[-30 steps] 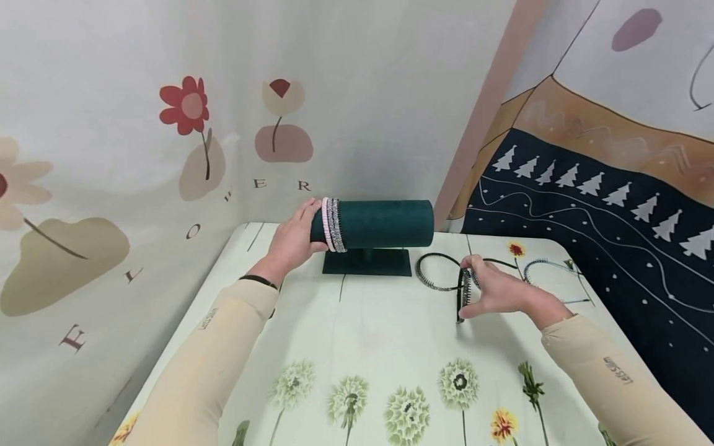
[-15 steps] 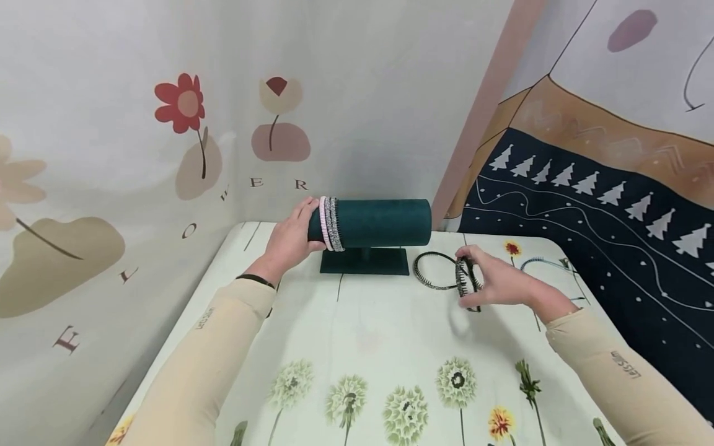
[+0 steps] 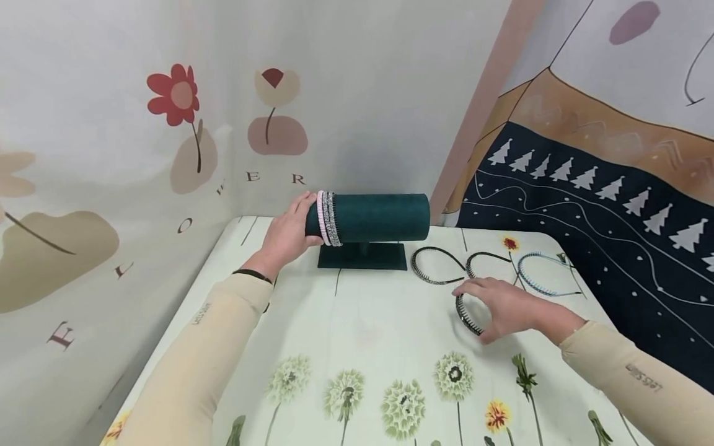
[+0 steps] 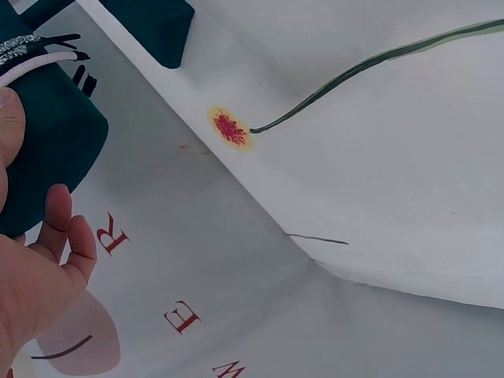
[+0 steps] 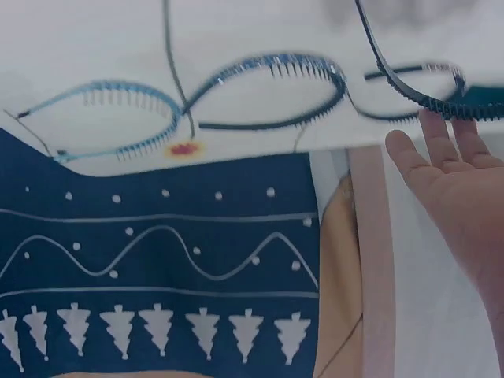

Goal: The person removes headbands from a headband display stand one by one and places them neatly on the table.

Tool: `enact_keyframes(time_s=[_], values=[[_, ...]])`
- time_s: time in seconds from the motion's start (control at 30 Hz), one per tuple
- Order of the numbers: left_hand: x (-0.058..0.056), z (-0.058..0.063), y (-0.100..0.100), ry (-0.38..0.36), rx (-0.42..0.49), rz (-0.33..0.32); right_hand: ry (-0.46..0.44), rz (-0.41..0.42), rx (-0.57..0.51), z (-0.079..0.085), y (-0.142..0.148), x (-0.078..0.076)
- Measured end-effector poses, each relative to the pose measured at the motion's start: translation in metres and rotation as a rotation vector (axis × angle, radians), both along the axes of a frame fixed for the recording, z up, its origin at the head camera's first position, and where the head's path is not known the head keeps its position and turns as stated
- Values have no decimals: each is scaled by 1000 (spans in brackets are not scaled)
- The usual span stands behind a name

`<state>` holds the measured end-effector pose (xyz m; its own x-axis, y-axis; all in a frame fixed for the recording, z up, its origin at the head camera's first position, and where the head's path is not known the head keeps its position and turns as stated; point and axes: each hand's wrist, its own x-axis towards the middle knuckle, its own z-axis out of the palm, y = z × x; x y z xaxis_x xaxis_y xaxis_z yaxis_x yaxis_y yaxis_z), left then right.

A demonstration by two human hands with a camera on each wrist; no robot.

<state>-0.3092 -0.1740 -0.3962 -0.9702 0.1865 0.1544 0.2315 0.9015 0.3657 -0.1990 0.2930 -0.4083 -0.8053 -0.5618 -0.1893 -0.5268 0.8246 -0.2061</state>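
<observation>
In the head view my left hand (image 3: 290,232) grips the left end of a dark green roll display stand (image 3: 385,217), thumb in front and fingers over the top. A pink headband (image 3: 320,218) and glittery silver-and-black headbands (image 3: 331,220) circle the roll beside that hand. My right hand (image 3: 504,303) holds a black toothed headband (image 3: 467,314) between fingers and thumb, low over the table right of the stand. From the right wrist, fingertips lie against the toothed band of this headband (image 5: 461,109).
Behind the right hand, a black headband (image 3: 437,282), a dark one (image 3: 471,263) and a light blue one (image 3: 532,282) lie in a row on the flower-print table cover (image 3: 368,334). Printed curtains (image 3: 357,93) stand close behind the table.
My right hand has moved toward the front with the black headband, which has turned in its grip. The dark headband behind it now shows more fully. The left hand stays on the roll.
</observation>
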Motion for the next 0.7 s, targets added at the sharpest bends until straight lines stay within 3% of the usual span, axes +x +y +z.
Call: enact_keyframes(time_s=[0.37,0.7], values=[[3,-1,1,-4,-5,3,-9,12,95,-23,9,18],[4,1,1,12,-14,4,2,54,131,-37,7,16]])
